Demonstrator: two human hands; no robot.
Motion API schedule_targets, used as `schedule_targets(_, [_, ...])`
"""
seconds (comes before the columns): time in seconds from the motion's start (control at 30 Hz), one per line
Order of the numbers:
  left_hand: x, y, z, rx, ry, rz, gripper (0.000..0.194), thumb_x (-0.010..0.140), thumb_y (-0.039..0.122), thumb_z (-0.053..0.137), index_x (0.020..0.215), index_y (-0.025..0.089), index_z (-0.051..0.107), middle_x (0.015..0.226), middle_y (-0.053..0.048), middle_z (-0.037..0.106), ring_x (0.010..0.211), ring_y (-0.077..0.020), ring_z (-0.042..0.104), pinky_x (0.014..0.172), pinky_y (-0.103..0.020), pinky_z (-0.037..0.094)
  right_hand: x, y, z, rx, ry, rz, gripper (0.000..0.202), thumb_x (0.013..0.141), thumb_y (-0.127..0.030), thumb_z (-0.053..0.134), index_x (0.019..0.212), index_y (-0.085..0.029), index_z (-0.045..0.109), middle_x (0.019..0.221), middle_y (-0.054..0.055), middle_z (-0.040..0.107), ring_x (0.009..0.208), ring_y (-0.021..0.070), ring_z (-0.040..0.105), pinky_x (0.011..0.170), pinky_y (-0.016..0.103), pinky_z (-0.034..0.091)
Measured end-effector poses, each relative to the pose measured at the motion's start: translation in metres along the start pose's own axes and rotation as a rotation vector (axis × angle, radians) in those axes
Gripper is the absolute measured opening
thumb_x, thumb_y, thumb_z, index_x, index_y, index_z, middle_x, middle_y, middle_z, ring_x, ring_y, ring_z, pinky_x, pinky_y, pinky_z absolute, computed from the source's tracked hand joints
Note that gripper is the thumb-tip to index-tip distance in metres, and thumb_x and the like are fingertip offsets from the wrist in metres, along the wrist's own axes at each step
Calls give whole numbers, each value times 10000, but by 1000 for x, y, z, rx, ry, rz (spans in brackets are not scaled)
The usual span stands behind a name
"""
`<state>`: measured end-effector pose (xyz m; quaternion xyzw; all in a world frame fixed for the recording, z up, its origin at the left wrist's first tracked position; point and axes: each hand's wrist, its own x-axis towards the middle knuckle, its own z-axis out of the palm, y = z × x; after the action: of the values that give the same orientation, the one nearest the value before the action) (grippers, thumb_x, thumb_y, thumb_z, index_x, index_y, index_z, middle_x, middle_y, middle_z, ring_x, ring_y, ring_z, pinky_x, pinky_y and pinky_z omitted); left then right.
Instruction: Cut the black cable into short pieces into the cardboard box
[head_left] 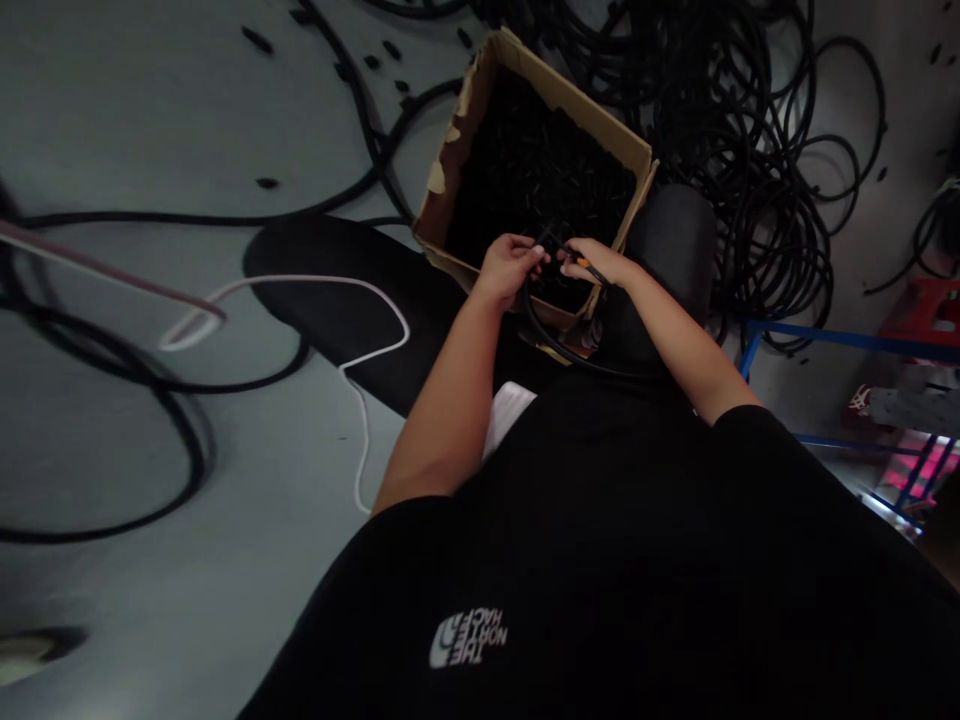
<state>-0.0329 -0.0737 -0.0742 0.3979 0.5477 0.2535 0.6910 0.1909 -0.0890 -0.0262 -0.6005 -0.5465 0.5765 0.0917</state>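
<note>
The left hand (517, 268) pinches a thick black round cable (535, 324) curving nearer, then right; the right hand (596, 262) holds an orange-and-black tool (588, 266).

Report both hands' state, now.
Left hand: closed, fingertips pinched at the black cable.
Right hand: closed around a small tool with orange on it; its exact type can't be told.

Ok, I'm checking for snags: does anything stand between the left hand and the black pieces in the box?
Nothing visible does. The box is open at the top, and the left hand is over its near edge, with black pieces just beyond the fingertips.
</note>
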Motion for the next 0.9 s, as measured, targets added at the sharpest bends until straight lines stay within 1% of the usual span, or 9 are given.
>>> schedule_targets(0.1, [-3,2,3,10,-37,-5,558,879,397,1128,1039,261,611,894,-37,782,732,-180,634,670,-274,469,-1,-1,1,-4,-44,-14,263,1147,-77,769,987,-230,626,841,-60,696,769,128,665,764,214,520])
schedule_targets(0.27, [-2,3,7,-37,-28,-46,551,936,405,1137,1063,260,621,858,-3,773,652,-149,599,598,-240,441,-9,-12,-2,-37,-15,48,248,1138,-72,752,999,-233,625,754,-90,637,650,121,634,666,211,467])
schedule_targets(0.4, [1,-1,6,-22,-6,-75,603,893,348,1160,1108,273,601,788,42,686,630,-159,597,593,-249,431,-17,-19,-6,-86,45,34,234,1138,-86,747,977,-220,645,736,-80,659,635,114,597,719,231,474])
schedule_targets(0.47, [4,-5,4,10,3,-58,658,846,393,1195,1084,277,592,771,45,649,653,-178,617,613,-262,440,-18,-21,-5,-89,75,49,232,1129,-104,771,985,-227,638,750,-76,678,630,121,597,728,244,486])
schedule_targets(0.53, [6,-8,3,37,4,-15,663,843,491,1196,1063,273,610,797,23,666,683,-191,626,632,-273,443,-17,-20,-3,-73,69,71,229,1114,-114,795,1017,-237,627,777,-81,678,627,126,605,717,242,496])
schedule_targets(0.63, [7,-10,1,59,10,18,622,882,592,1146,1052,262,647,849,-15,718,685,-187,597,641,-283,431,-11,-15,0,-61,63,44,235,1102,-127,793,1047,-250,600,900,-51,726,709,132,654,744,227,529])
schedule_targets(0.73, [8,-12,0,85,-14,19,596,915,631,1115,1044,255,671,851,-36,723,683,-188,580,643,-286,415,-6,-10,-1,-95,88,-5,221,1058,-115,766,1030,-260,601,990,-7,768,863,163,719,838,231,568])
schedule_targets(0.83, [9,-14,0,99,-16,40,577,953,649,1085,1011,257,666,809,-20,696,646,-167,531,611,-266,388,-6,-11,-5,-144,100,-25,224,970,-94,776,976,-263,628,936,-11,750,947,194,759,909,244,573])
schedule_targets(0.9, [10,-16,0,83,-1,48,586,982,676,1059,988,262,645,776,1,672,601,-147,489,569,-248,362,-10,-15,-7,-159,96,-32,207,955,-94,786,970,-255,656,873,-29,717,906,202,748,907,264,565])
